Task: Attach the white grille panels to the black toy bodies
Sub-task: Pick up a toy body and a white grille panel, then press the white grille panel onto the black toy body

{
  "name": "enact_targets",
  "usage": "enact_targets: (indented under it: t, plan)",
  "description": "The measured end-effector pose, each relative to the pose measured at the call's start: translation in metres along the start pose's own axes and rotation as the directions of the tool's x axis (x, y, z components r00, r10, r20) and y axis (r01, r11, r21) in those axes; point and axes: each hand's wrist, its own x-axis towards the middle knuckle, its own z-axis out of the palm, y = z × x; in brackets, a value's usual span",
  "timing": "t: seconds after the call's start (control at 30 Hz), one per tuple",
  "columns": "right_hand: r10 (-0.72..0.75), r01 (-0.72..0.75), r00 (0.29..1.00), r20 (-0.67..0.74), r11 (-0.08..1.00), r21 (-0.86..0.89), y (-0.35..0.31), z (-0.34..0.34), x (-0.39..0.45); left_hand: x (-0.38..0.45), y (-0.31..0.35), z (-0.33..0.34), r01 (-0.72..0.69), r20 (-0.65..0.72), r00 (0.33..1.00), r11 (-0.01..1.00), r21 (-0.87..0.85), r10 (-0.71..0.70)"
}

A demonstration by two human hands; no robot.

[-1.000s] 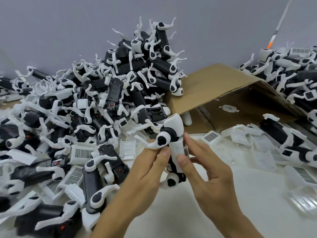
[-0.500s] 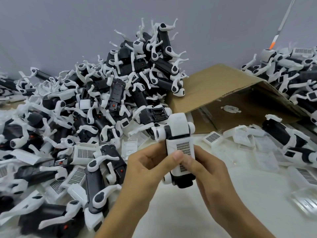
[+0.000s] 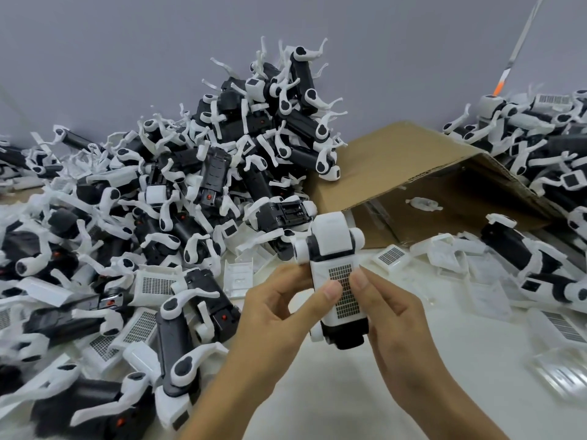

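Both hands hold one black toy body [image 3: 346, 336] upright over the table, its white head end [image 3: 332, 235] on top. A white grille panel [image 3: 341, 274] lies on the body's face toward me. My left hand [image 3: 279, 309] grips the left side, thumb pressing on the grille. My right hand [image 3: 394, 312] grips the right side, its thumb also on the grille. The fingers behind the body are hidden.
A tall heap of black toy bodies with white legs [image 3: 254, 147] fills the left and centre back. Loose grille panels [image 3: 155, 285] lie among them. An open cardboard box [image 3: 413, 173] lies behind, with more toys [image 3: 540, 128] and panels [image 3: 392, 255] at right.
The toy turned from side-on to face me with the grille panel on it. Both thumbs have come onto the grille, and the toy sits slightly lower.
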Motion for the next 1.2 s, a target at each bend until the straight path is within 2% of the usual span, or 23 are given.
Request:
enact_targets:
  t: [0.13, 0.23, 0.33, 0.4, 0.47, 0.5, 0.53, 0.6, 0.67, 0.73, 0.77, 0.8, 0.83, 0.87, 0.9, 0.93, 0.97, 1.03, 1.07, 1.2]
  plan:
    - [-0.191, 0.178, 0.98, -0.053, 0.966, -0.19, -0.003, -0.004, 0.0, -0.001, -0.002, -0.001, -0.024, 0.006, 1.0, 1.0, -0.013, 0.024]
    - [-0.128, 0.126, 0.992, 0.004, 0.968, -0.218, -0.01, -0.005, 0.003, 0.001, -0.003, 0.0, -0.019, -0.045, 0.999, 0.998, -0.066, 0.016]
    - [-0.031, 0.078, 0.987, 0.157, 0.948, -0.307, -0.022, -0.009, 0.008, 0.003, -0.001, -0.002, -0.015, -0.234, 0.972, 0.992, -0.126, -0.015]
    - [-0.053, 0.112, 0.984, 0.168, 0.925, -0.363, -0.025, -0.008, 0.01, 0.004, 0.001, -0.004, -0.066, -0.284, 0.957, 0.996, -0.054, 0.048]
    - [-0.173, 0.195, 0.981, 0.09, 0.87, -0.452, -0.027, -0.007, 0.011, 0.004, 0.001, -0.003, -0.11, -0.29, 0.95, 0.994, 0.027, 0.113]
    - [-0.31, 0.286, 0.95, 0.049, 0.791, -0.541, -0.031, -0.01, 0.012, 0.004, 0.0, -0.003, -0.136, -0.289, 0.945, 0.987, 0.079, 0.154]
    - [-0.477, 0.387, 0.877, 0.045, 0.649, -0.656, -0.036, -0.015, 0.016, 0.005, 0.0, -0.002, -0.157, -0.286, 0.94, 0.98, 0.123, 0.187]
    - [-0.728, 0.5, 0.67, 0.146, 0.297, -0.814, -0.053, -0.034, 0.027, 0.004, 0.0, -0.002, -0.181, -0.293, 0.932, 0.975, 0.131, 0.212]
    - [-0.818, 0.506, 0.509, 0.269, 0.032, -0.862, -0.081, -0.06, 0.042, 0.005, 0.001, -0.003, -0.193, -0.315, 0.923, 0.975, 0.114, 0.22]
    - [-0.841, 0.388, 0.447, 0.303, -0.122, -0.913, -0.119, -0.09, 0.065, 0.006, 0.001, -0.004, -0.203, -0.332, 0.915, 0.972, 0.116, 0.23]
    - [-0.853, 0.293, 0.459, 0.249, -0.119, -0.949, -0.14, -0.106, 0.081, 0.006, 0.0, -0.004, -0.202, -0.339, 0.912, 0.972, 0.117, 0.23]
    - [-0.849, 0.182, 0.513, 0.126, -0.036, -0.983, -0.163, -0.12, 0.098, 0.007, 0.0, -0.004, -0.199, -0.34, 0.912, 0.973, 0.119, 0.229]
    - [-0.787, 0.041, 0.613, -0.065, 0.114, -0.993, -0.185, -0.132, 0.114, 0.007, 0.0, -0.003, -0.2, -0.336, 0.913, 0.972, 0.122, 0.23]
    - [-0.644, -0.113, 0.714, -0.274, 0.28, -0.953, -0.202, -0.141, 0.126, 0.008, -0.001, -0.002, -0.2, -0.334, 0.914, 0.972, 0.121, 0.229]
    - [-0.472, -0.245, 0.776, -0.419, 0.387, -0.889, -0.209, -0.149, 0.135, 0.008, -0.002, -0.001, -0.199, -0.336, 0.914, 0.973, 0.121, 0.229]
    - [-0.332, -0.317, 0.816, -0.473, 0.429, -0.846, -0.209, -0.154, 0.139, 0.009, -0.001, -0.001, -0.198, -0.341, 0.912, 0.973, 0.12, 0.227]
    - [-0.242, -0.334, 0.854, -0.46, 0.423, -0.842, -0.2, -0.155, 0.14, 0.011, -0.001, -0.001, -0.195, -0.347, 0.91, 0.973, 0.12, 0.225]
    - [-0.154, -0.295, 0.915, -0.373, 0.375, -0.879, -0.166, -0.144, 0.134, 0.012, -0.001, -0.004, -0.189, -0.368, 0.904, 0.975, 0.117, 0.219]
    - [-0.114, -0.259, 0.939, -0.324, 0.386, -0.885, -0.144, -0.134, 0.131, 0.014, 0.0, -0.005, -0.183, -0.382, 0.899, 0.977, 0.113, 0.213]
    - [0.014, -0.046, 0.999, -0.045, 0.524, -0.851, -0.063, -0.067, 0.117, 0.017, 0.003, -0.015, -0.171, -0.465, 0.86, 0.978, 0.124, 0.209]
